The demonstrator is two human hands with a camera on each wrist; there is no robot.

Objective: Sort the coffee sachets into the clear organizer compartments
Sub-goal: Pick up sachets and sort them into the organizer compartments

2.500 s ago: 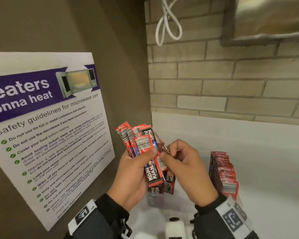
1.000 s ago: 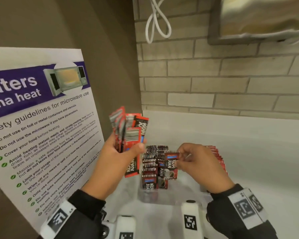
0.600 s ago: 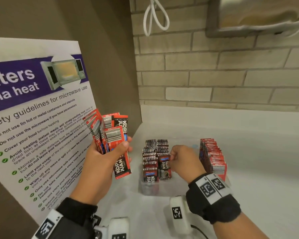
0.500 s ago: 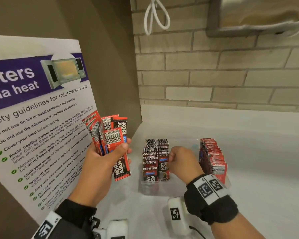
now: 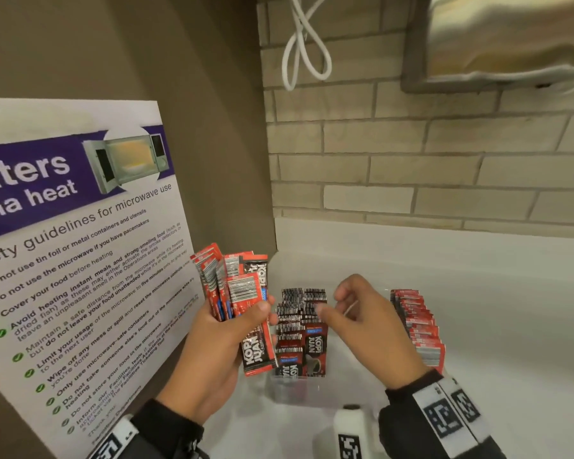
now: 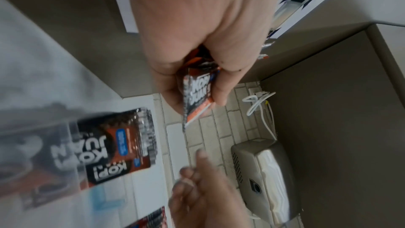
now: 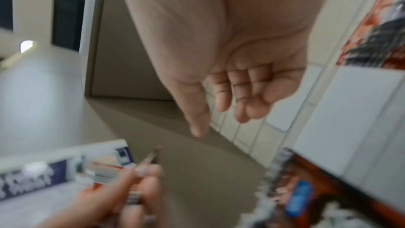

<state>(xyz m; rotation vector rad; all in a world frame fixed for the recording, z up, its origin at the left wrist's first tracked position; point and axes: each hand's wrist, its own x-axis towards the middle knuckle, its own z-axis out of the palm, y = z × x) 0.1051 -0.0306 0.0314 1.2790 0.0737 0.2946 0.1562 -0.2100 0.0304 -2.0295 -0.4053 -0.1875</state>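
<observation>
My left hand (image 5: 227,329) grips a fanned bundle of red and black coffee sachets (image 5: 236,286), upright, left of the clear organizer (image 5: 295,387). The left wrist view shows the same sachets (image 6: 198,89) pinched between thumb and fingers. The organizer's left compartment holds rows of black sachets (image 5: 300,329); its right compartment holds a row of red sachets (image 5: 418,326). My right hand (image 5: 337,306) hovers empty above the black rows, fingers loosely curled, and in the right wrist view its palm (image 7: 252,82) is bare.
A microwave safety poster (image 5: 73,246) leans on the brown side wall at left. Behind the white counter (image 5: 511,326) is a brick wall with a white cable loop (image 5: 304,44) and a steel dispenser (image 5: 511,38). A white device (image 5: 348,435) sits near my wrists.
My right hand set a black sachet into the left compartment, let go and lifted away empty. The left hand kept its bundle, staying left of the organizer.
</observation>
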